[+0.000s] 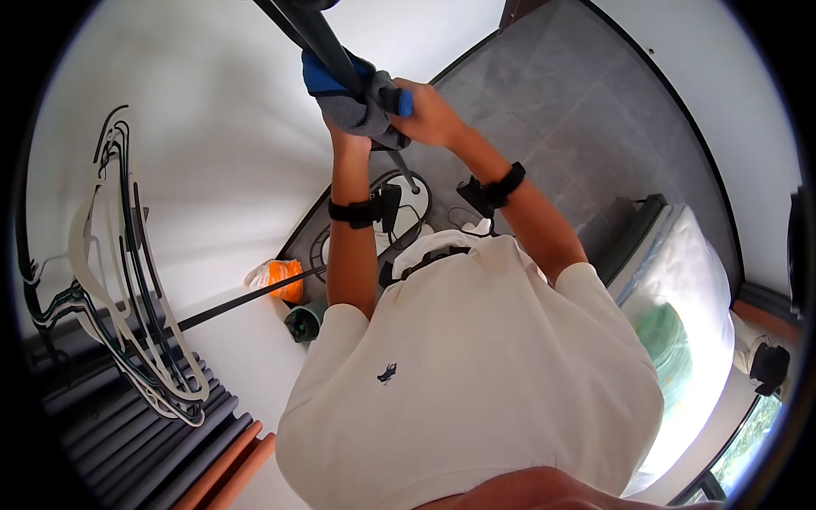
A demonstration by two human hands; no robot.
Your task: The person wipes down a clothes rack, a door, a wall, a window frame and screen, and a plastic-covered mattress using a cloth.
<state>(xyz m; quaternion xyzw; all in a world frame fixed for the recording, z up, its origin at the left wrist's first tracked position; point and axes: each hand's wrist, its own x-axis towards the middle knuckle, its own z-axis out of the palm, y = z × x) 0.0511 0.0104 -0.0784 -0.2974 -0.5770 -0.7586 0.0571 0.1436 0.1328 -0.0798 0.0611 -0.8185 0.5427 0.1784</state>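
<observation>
A dark upright pole (331, 51) runs from the top of the view down to a round base plate (399, 204) on the floor. Bunched against the pole is a grey and blue cloth (344, 110). My left hand (350, 140) is under the cloth on the left side, its fingers mostly hidden behind the fabric. From the right, my right hand (427, 115) grips the cloth with its fingers curled. Black straps with small devices sit on both my wrists.
Hangers (136, 280) hang on a rail at left, above grey and orange tubes (229, 463). An orange bag (285, 280) and a dark green roll (304, 323) lie by the wall. At right is a plastic-wrapped mattress (697, 289). Grey tiles (561, 110) cover the floor.
</observation>
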